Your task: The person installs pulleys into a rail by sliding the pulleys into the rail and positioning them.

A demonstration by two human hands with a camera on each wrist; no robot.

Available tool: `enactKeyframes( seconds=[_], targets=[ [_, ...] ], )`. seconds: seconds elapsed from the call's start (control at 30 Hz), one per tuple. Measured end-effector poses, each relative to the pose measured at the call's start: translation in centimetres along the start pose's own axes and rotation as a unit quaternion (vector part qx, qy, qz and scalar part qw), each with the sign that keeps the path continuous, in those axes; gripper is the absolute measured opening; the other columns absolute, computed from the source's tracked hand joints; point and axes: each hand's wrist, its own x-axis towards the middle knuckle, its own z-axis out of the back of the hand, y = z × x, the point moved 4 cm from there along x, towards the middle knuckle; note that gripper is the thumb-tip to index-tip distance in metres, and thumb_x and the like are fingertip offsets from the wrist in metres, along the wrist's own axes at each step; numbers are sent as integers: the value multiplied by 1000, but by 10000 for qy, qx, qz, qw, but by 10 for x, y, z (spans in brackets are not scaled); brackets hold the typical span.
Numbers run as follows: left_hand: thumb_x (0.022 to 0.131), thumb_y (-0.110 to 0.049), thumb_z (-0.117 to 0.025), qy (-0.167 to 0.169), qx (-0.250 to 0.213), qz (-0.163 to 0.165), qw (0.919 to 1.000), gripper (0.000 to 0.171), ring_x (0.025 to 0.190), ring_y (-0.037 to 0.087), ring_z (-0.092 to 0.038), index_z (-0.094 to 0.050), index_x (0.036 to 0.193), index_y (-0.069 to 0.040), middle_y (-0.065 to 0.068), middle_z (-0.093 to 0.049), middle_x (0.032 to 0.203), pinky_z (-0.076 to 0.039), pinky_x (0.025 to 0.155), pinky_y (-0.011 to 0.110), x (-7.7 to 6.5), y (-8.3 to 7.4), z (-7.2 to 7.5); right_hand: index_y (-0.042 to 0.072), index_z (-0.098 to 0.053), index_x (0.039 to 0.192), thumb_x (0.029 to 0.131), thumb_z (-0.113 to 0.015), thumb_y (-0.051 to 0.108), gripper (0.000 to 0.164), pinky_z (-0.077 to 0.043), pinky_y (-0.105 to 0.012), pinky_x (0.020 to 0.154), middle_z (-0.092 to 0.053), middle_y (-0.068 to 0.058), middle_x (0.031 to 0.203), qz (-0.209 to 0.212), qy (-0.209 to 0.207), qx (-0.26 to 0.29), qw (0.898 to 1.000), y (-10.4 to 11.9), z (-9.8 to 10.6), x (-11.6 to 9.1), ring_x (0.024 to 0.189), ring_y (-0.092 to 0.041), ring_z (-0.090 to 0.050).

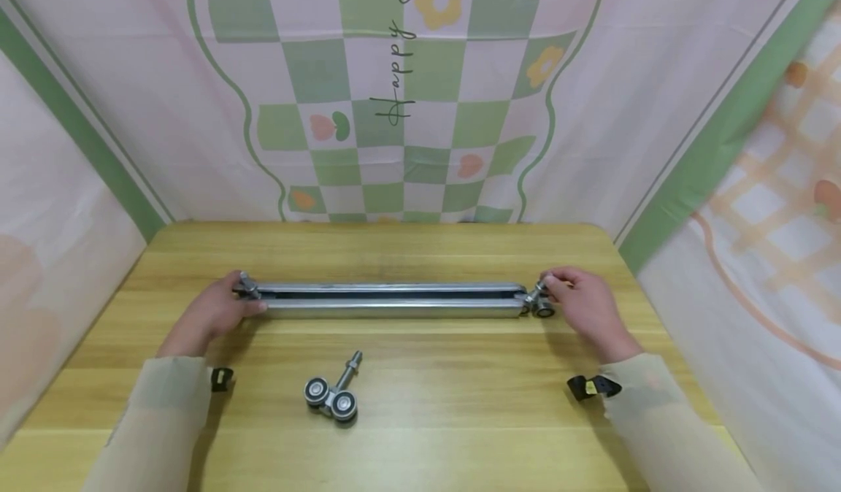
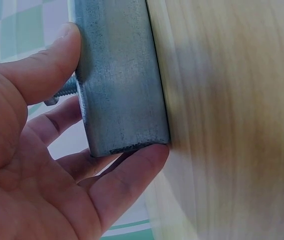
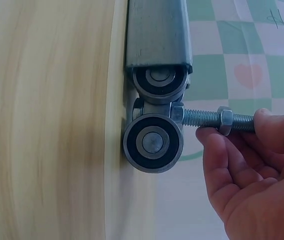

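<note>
While rail [image 1: 394, 306], laid well inside table [image 1: 460, 390] edges, is gripped at left end by left hand [image 1: 220, 309], half-in roller [image 3: 153, 142] is pinched by right hand [image 1: 585, 306]; front partly blocked by loose trolley [image 1: 336, 398], fabric [image 1: 407, 163] hung behind.

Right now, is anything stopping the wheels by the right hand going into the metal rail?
Nothing visible: the right hand holds the roller by its bolt, one wheel already partly inside the metal rail. Another bolt stands at the rail's far left end. The inside is too dark to tell.
</note>
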Motion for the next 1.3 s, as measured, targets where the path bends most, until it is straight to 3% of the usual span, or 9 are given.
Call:
enactKeyframes(
  seconds=[0.43, 0.67, 0.9, 1.1, 1.3],
  targets=[
    [93, -43, -69, 6, -74, 53, 10000, 100, 134, 63, -20, -9, 155, 7, 42, -19, 150, -20, 105, 73, -3, -3, 1, 1, -65, 125, 105, -53, 35, 42, -54, -33, 70, -65, -17, 111, -131, 69, 579, 9982, 4, -7, -3, 94, -30, -61],
    [93, -44, -68, 56, -131, 109, 9998, 100, 134, 62, -19, -8, 156, 5, 41, -18, 151, -19, 105, 73, -3, -1, 0, 1, -65, 127, 104, -53, 35, 42, -55, -45, 79, -64, -17, 116, -143, 152, 676, 9975, 4, -9, -3, 97, -32, -62],
    [93, -46, -68, 59, -123, 73, 9999, 101, 134, 62, -19, -8, 156, 5, 41, -18, 151, -19, 105, 73, -2, -1, -1, 3, -58, 136, 104, -52, 38, 48, -49, -51, 90, -60, -18, 129, 119, 40, 270, 9996, 11, -6, -8, 114, -36, -57],
    [93, -46, -68, 45, -126, 78, 9999, 102, 135, 62, -18, -6, 156, 5, 40, -17, 152, -18, 106, 73, -1, -1, -1, 3, -66, 121, 102, -57, 29, 33, -52, -45, 80, -66, -16, 114, 309, -362, -144, 9988, 20, -4, -11, 101, -31, -62],
    [93, -45, -67, 36, -105, 67, 9999, 100, 134, 62, -19, -7, 156, 5, 41, -18, 152, -19, 105, 73, -2, -1, -1, 4, -68, 116, 102, -57, 27, 29, -53, -42, 77, -68, -14, 111, 327, -367, -356, 9982, 21, -4, -9, 96, -29, -65]
  ],
)
